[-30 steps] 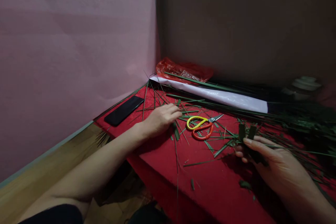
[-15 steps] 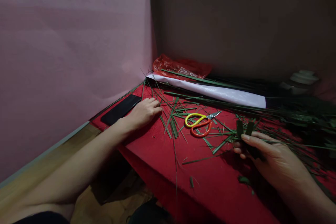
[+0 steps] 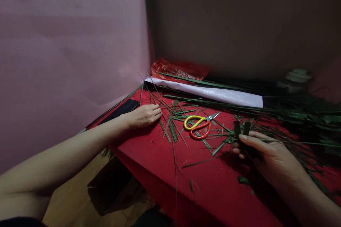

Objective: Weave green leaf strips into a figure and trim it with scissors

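We are pinching a folded leaf piece (image 3: 241,128) in our right hand (image 3: 266,156), right of the scissors (image 3: 198,126). Our left hand (image 3: 144,116) is lying flat and unclenched, left of them, beside loose strips (image 3: 170,129). We are judging this a strip-picking step. Lifting one calls for a fine fingertip pinch.

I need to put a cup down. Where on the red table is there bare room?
Barest: the front strip of the red table between left hand and right hand, nearer than the scissors; only a few leaf bits. Crowded: leaf strips around and behind the scissors, and the leaf heap beyond the right hand.
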Available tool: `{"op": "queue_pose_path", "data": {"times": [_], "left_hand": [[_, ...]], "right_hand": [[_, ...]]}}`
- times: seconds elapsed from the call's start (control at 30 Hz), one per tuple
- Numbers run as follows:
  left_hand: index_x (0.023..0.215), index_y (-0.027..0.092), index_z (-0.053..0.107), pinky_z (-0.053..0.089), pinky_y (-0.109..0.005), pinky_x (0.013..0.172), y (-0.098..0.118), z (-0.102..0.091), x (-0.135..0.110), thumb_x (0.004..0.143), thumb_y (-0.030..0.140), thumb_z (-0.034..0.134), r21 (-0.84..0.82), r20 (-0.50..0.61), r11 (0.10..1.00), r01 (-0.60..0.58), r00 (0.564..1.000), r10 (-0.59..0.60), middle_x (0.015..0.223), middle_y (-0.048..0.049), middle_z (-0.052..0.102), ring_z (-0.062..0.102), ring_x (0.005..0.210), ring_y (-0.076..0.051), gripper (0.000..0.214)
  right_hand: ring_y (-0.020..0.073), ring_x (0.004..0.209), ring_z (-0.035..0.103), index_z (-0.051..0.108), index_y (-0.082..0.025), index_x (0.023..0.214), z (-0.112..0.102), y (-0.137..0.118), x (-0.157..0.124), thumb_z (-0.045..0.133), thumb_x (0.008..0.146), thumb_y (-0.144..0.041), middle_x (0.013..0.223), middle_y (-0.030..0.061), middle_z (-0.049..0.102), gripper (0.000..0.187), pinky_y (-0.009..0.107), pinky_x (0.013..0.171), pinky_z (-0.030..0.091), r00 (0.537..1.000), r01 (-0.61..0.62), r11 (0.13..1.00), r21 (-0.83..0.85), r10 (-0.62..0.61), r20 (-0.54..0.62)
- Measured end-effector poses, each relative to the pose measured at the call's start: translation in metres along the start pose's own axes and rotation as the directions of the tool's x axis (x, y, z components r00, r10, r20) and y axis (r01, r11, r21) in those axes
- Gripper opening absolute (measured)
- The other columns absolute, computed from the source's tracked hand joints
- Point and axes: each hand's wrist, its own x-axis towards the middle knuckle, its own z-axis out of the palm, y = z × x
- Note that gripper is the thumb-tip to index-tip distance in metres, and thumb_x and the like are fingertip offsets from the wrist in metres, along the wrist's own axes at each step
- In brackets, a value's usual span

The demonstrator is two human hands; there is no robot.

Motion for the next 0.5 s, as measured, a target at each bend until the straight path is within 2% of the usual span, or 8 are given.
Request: {"op": "queue_pose_path", "data": {"times": [0.13,0.33,0.5], "left_hand": [[0.086,0.009,0.06,0.039,-0.033,0.069,0.002,-0.003,0.004,0.084,0.006,0.034,-0.016,0.023,0.999,-0.033,0.999,0.033,0.088,-0.0139,0.06,0.051,0.078,-0.019,0.027],[0.079,0.014,0.058,0.038,-0.03,0.067,-0.008,-0.006,0.017,0.083,0.008,0.039,-0.089,0.086,0.991,-0.1,0.99,0.108,0.082,-0.0086,0.06,0.05,0.072,-0.017,0.02],[0.083,0.013,0.057,0.037,-0.027,0.063,-0.015,-0.007,0.015,0.083,0.007,0.038,-0.154,0.137,0.987,-0.04,0.989,0.062,0.083,-0.0086,0.06,0.05,0.074,-0.017,0.02]], "right_hand": [[0.0152,0.055,0.062,0.059,-0.018,0.065,0.003,0.003,-0.001,0.073,0.062,-0.027,0.063,0.003,0.063,0.017,0.018,0.043,0.047,0.997,-0.033,0.997,0.073,0.037,-0.06],[0.0147,0.056,0.062,0.062,-0.02,0.067,0.008,-0.001,-0.006,0.071,0.064,-0.023,0.063,0.0028,0.063,0.011,0.018,0.044,0.048,0.993,-0.067,0.991,0.113,0.077,-0.088],[0.0144,0.054,0.061,0.062,-0.019,0.065,0.003,0.002,-0.002,0.073,0.063,-0.026,0.063,0.0044,0.064,0.013,0.018,0.043,0.046,0.996,-0.058,0.994,0.088,0.063,-0.062]]}}
